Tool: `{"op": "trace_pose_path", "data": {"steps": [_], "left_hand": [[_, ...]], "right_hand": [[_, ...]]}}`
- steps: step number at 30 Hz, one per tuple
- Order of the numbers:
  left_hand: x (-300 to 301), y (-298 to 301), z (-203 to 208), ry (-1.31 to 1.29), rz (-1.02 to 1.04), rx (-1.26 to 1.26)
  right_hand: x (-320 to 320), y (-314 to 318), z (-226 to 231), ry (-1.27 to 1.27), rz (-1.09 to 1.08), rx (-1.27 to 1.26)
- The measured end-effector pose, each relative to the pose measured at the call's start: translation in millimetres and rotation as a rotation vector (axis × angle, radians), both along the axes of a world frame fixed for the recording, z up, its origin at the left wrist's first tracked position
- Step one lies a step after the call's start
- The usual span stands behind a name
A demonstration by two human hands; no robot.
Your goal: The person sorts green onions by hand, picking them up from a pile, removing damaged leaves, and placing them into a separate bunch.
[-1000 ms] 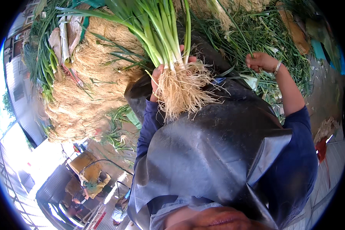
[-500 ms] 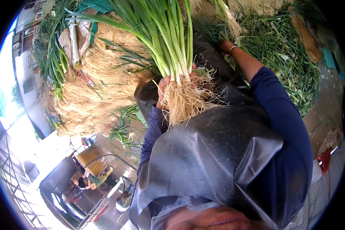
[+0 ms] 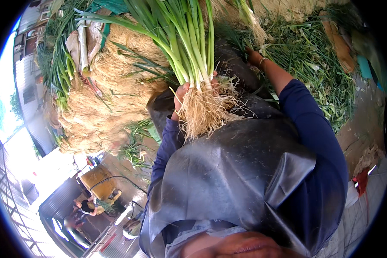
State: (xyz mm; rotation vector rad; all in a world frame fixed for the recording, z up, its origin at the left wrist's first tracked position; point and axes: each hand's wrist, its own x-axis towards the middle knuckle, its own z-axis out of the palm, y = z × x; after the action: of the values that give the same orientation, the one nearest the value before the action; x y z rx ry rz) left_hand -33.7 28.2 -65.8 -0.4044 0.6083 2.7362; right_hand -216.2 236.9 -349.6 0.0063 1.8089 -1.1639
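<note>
My left hand point(image 3: 181, 95) is wrapped round a thick bunch of green onions point(image 3: 192, 51) at the white stem bases. The long green leaves point away from me, and pale stringy roots hang toward my lap over a dark apron point(image 3: 228, 163). Some of my left fingers are hidden behind the stems and roots. Off to the right, my right hand point(image 3: 254, 56) reaches low among loose green leaves beside my covered leg. Its fingertips are partly hidden, so a grip on anything does not show. Just beyond it lies a single rooted green onion point(image 3: 254, 26).
Heaped root ends of many onions point(image 3: 116, 86) rise at the left, with a pale stick point(image 3: 82, 47) nearby. Scattered green leaves point(image 3: 314, 64) cover the right side. A brown board point(image 3: 337, 41) lies far right. Another person point(image 3: 88, 206) works in the lower left background.
My right hand has lifted slightly, and more of its fingers shows. The bunch in my left hand stays almost in place. The whole view has shifted a little.
</note>
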Motion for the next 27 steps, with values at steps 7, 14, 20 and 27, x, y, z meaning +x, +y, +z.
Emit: {"op": "trace_pose_path", "data": {"steps": [7, 14, 20, 27], "left_hand": [[7.7, -1.8, 0.6, -0.029, 0.026, -0.05], [2.4, 3.5, -8.5, -0.047, -0.061, 0.02], [-7.1, 25.8, 20.8, 0.01, -0.107, 0.008], [-7.8, 26.4, 19.4, -0.107, 0.012, -0.018]], "right_hand": [[-2.7, 50.8, -3.1, 0.505, 0.666, -0.259], [-17.7, 137.9, 219.4, -0.029, -0.171, -0.881], [-51.5, 104.8, 271.7, 0.132, -0.638, -0.926], [-10.7, -31.2, 284.7, -0.108, -0.463, -0.855]]}}
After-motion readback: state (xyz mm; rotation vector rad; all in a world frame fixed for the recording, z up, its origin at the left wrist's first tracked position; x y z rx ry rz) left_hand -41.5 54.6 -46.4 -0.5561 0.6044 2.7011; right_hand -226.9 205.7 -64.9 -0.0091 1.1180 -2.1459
